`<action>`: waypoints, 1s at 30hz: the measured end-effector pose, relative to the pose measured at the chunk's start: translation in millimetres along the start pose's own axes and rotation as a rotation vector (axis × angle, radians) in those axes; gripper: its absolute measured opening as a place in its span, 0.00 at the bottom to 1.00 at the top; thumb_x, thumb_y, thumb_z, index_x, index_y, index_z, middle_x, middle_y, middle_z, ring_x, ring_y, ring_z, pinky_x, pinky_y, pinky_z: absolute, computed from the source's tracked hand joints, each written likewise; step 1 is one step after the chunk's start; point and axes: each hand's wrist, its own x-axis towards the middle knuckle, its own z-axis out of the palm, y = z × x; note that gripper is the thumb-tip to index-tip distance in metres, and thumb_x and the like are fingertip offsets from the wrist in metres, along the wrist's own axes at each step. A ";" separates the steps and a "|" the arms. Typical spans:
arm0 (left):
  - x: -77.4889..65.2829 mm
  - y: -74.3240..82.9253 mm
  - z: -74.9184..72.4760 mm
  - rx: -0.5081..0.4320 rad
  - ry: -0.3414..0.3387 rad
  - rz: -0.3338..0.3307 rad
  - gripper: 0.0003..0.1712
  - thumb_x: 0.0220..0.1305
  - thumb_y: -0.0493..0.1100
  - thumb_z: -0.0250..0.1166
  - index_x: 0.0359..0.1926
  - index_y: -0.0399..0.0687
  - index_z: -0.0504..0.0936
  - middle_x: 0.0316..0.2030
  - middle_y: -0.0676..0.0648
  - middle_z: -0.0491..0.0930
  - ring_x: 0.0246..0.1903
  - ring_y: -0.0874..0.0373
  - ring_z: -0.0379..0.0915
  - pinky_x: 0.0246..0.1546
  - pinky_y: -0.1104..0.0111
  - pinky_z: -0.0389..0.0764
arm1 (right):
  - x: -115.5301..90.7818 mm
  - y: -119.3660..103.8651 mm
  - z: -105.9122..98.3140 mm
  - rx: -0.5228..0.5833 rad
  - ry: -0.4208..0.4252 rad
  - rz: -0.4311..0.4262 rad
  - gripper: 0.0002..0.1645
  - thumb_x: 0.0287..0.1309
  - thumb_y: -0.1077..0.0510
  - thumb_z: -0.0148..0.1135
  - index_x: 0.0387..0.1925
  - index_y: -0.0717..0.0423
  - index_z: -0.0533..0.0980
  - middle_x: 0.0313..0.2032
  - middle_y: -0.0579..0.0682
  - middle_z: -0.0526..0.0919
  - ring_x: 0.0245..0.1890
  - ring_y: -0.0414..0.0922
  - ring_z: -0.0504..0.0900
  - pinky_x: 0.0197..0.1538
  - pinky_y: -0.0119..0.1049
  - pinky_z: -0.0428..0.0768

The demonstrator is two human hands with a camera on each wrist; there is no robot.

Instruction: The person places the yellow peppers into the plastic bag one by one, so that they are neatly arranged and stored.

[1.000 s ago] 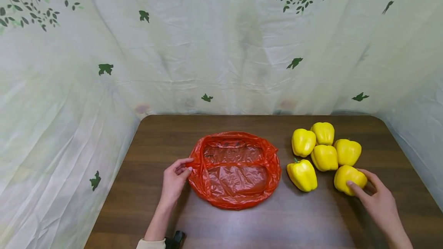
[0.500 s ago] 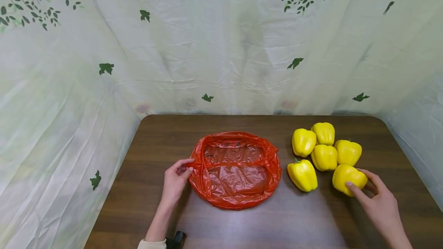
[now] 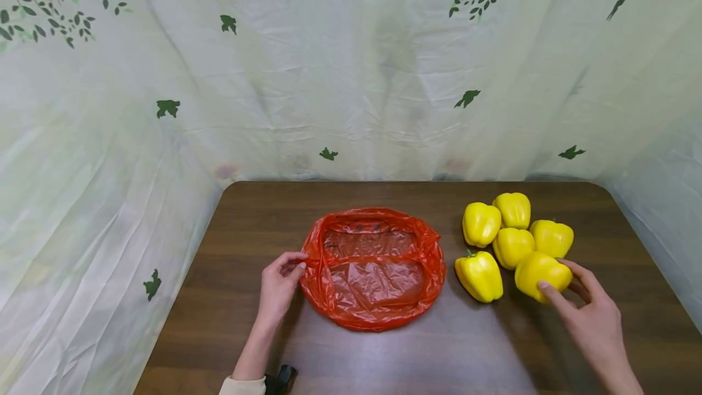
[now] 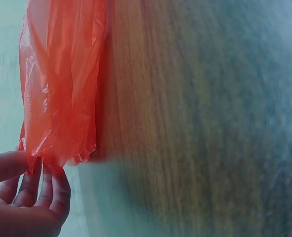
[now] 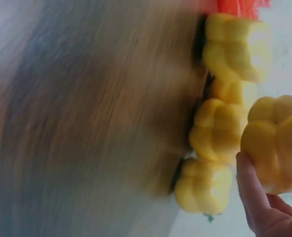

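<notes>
A red plastic bag point(image 3: 378, 294) sits with its mouth spread wide, its rim folded into a round shape. At its left edge my left hand point(image 3: 281, 285) pinches the rim between thumb and fingers; the left wrist view shows the gathered film point(image 4: 62, 108) in that grip. My right hand point(image 3: 589, 309) holds a yellow bell pepper point(image 3: 543, 276) between thumb and fingers. In the right wrist view this held pepper point(image 5: 274, 143) is raised off the table, apart from the row of others. Part of the right hand's fingers is hidden behind it.
Several more yellow bell peppers lie right of the bag, among them a pepper point(image 3: 479, 277) with a green stem closest to it. The brown wooden table point(image 3: 241, 224) ends at a pale leaf-print curtain point(image 3: 356, 108) behind and at both sides.
My right hand has lifted the front-right pepper and brought it a little left and up, partly over its neighbours. My left hand and the bag stay nearly still.
</notes>
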 end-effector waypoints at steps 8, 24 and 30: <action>-1.3 -0.5 1.5 0.002 0.005 -0.010 0.10 0.64 0.26 0.60 0.42 0.37 0.86 0.40 0.39 0.81 0.31 0.55 0.73 0.27 0.71 0.76 | 1.1 -15.1 14.8 0.101 -0.002 -0.088 0.34 0.58 0.58 0.71 0.65 0.54 0.70 0.53 0.38 0.73 0.47 0.27 0.72 0.39 0.16 0.75; 0.5 1.5 1.8 -0.040 -0.005 -0.076 0.12 0.66 0.26 0.58 0.45 0.34 0.84 0.44 0.38 0.81 0.36 0.55 0.76 0.33 0.72 0.79 | -2.7 -38.4 44.4 0.256 -0.057 -0.171 0.35 0.57 0.64 0.69 0.66 0.53 0.69 0.60 0.47 0.71 0.53 0.36 0.72 0.44 0.20 0.76; -0.1 1.7 3.7 -0.032 0.000 -0.084 0.12 0.66 0.27 0.58 0.46 0.36 0.84 0.44 0.39 0.81 0.37 0.54 0.76 0.34 0.73 0.79 | -5.7 -46.7 52.2 0.277 -0.085 -0.156 0.35 0.59 0.61 0.69 0.67 0.50 0.68 0.60 0.47 0.70 0.50 0.39 0.72 0.43 0.21 0.77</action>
